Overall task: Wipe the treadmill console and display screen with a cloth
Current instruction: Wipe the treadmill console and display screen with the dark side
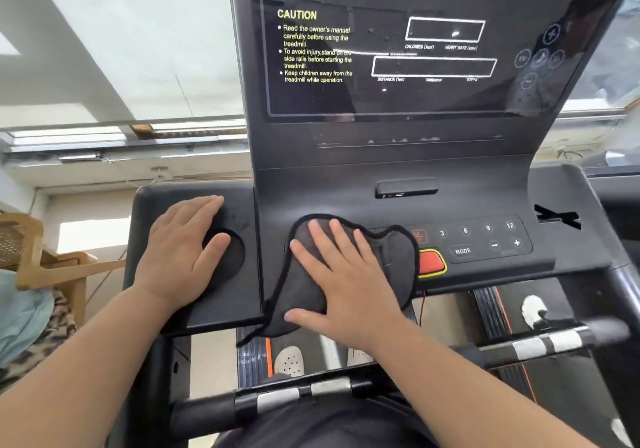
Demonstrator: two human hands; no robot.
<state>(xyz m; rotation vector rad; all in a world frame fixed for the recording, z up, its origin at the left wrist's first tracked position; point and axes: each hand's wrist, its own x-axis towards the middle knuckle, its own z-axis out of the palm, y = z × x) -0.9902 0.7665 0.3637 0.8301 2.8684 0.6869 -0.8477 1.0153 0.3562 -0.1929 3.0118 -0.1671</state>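
A dark grey cloth (398, 260) with black stitched edging lies on the black treadmill console (485, 184), left of the button panel. My right hand (343, 274) presses flat on the cloth, fingers spread. My left hand (180, 250) rests flat, holding nothing, on the console's left wing, partly over a round cup holder (228, 257). The glossy display screen (398, 49) rises behind, with yellow CAUTION text and dust specks.
A red safety key (431, 262) sits right of the cloth, beside the number and MODE buttons (462, 251). Handlebars with silver sensors (540, 343) cross in front. A wooden chair (45, 267) stands at left, a window behind. A white shoe (289, 361) is on the belt.
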